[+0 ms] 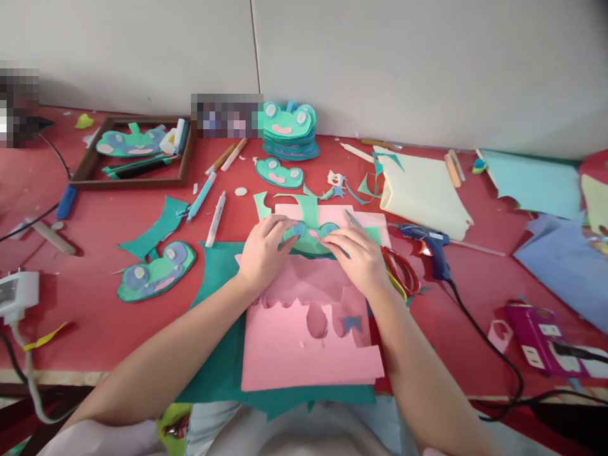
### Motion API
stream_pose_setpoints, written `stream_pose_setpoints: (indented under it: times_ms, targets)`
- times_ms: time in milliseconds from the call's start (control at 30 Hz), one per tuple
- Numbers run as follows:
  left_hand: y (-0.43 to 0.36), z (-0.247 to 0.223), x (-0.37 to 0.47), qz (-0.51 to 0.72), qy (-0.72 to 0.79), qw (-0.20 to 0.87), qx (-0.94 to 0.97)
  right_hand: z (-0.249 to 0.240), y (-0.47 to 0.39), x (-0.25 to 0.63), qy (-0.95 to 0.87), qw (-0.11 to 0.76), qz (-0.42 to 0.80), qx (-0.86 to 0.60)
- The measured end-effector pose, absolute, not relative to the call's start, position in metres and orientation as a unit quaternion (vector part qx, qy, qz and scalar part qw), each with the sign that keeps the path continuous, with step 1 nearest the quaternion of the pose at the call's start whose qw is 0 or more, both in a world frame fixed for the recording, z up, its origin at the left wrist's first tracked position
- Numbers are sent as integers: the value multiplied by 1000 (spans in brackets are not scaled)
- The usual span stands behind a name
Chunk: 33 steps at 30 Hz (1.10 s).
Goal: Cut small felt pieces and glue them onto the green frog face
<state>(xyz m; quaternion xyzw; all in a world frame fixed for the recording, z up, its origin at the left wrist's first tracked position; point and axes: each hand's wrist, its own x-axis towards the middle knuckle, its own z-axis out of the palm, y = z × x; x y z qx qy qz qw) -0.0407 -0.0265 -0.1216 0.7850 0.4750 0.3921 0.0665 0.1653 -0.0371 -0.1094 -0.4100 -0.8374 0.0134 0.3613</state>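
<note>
A green frog face (pixel 311 247) with blue eye pieces and a pink mouth is between my two hands, over pink felt sheets (pixel 304 364). My left hand (pixel 270 248) has its fingers closed on the face's left side, by one eye. On the right side, my right hand (pixel 357 254) pinches the face near the other eye and the mouth. Fingertips hide parts of its edges. Dark green felt (pixel 221 354) lies beneath the pink sheets. Red-handled scissors (pixel 403 271) rest just beyond my right wrist.
A blue glue gun (pixel 434 247) with a trailing black cable lies at the right, near a purple power strip (pixel 539 339). Finished frog faces (pixel 289 130) are stacked by the wall. A brown tray (pixel 128 184) and another frog face (pixel 156 272) are at the left.
</note>
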Motion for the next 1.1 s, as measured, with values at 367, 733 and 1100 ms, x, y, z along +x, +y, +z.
stream_pose_setpoints:
  times_ms: [367, 733, 1100]
  targets:
    - [-29, -119, -43, 387, 449, -50, 804, -101, -42, 159, -847, 355, 10, -396]
    - [-31, -117, -42, 378, 423, -46, 822, -100, -44, 160, -855, 344, 4, -389]
    - [-34, -115, -44, 405, 400, -51, 821, -105, -44, 162, -818, 405, 1, -410]
